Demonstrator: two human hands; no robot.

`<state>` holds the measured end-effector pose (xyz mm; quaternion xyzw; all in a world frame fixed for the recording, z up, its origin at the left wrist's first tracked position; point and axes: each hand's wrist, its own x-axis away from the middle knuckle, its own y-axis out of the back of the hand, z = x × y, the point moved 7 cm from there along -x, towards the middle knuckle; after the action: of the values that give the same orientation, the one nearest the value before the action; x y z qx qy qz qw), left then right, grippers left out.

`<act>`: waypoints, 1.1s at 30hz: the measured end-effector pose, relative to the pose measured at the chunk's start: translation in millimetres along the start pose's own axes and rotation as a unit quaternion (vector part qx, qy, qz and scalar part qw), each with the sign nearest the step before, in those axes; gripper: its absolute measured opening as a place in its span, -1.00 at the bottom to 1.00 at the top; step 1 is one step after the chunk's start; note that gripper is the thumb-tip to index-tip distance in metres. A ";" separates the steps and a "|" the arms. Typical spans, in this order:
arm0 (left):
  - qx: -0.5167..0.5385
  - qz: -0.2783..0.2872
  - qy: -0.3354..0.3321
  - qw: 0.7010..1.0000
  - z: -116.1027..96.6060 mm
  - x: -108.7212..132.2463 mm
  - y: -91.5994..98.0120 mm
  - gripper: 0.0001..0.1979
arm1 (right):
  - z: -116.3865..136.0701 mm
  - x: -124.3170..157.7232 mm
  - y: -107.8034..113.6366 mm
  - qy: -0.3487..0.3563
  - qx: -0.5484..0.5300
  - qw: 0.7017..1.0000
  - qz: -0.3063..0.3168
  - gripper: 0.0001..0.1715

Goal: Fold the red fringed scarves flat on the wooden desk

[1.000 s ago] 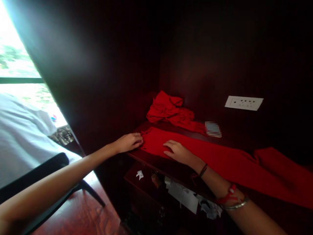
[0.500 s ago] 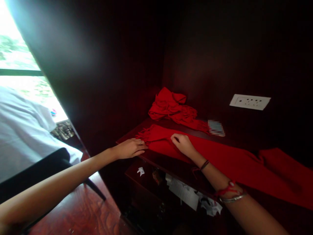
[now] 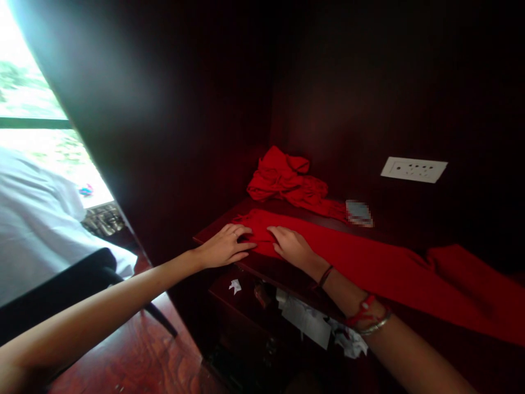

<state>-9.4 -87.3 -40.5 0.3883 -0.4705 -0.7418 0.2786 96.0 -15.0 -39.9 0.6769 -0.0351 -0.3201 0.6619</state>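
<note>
A long red scarf [image 3: 369, 268] lies spread along the dark wooden desk [image 3: 213, 231], with a fringe at its left end. At that end my left hand [image 3: 227, 246] rests with its fingers apart, the fingertips touching the cloth. My right hand [image 3: 292, 247] is on the scarf a little to the right, its fingers stretched toward my left hand. Neither hand visibly grips the cloth. Part of the fringe is hidden by my left hand. Behind the scarf sits a crumpled heap of red cloth [image 3: 279, 178] in the corner.
A blurred-out flat object [image 3: 359, 213] lies near the back wall, below a white socket panel [image 3: 414, 169]. Under the desk edge, an open space holds papers [image 3: 307, 321] and crumpled tissue [image 3: 350, 345]. A dark chair [image 3: 61, 279] and white cloth [image 3: 36, 219] are at left.
My right hand has moved left and opened from a curled shape, its fingers now stretched on the scarf. My left hand's fingers have spread, and less of the fringe shows.
</note>
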 end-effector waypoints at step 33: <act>-0.013 0.044 0.058 0.997 29.9 -20.2 -9.5 -0.73 | 6.3 -17.2 -13.5 -0.102 0.081 0.991 0.019 -0.58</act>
<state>-23.9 -53.3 -35.2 0.4057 -0.4608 -0.7112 0.3424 74.2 -10.7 -45.1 0.6910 -0.1414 -0.3709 0.6042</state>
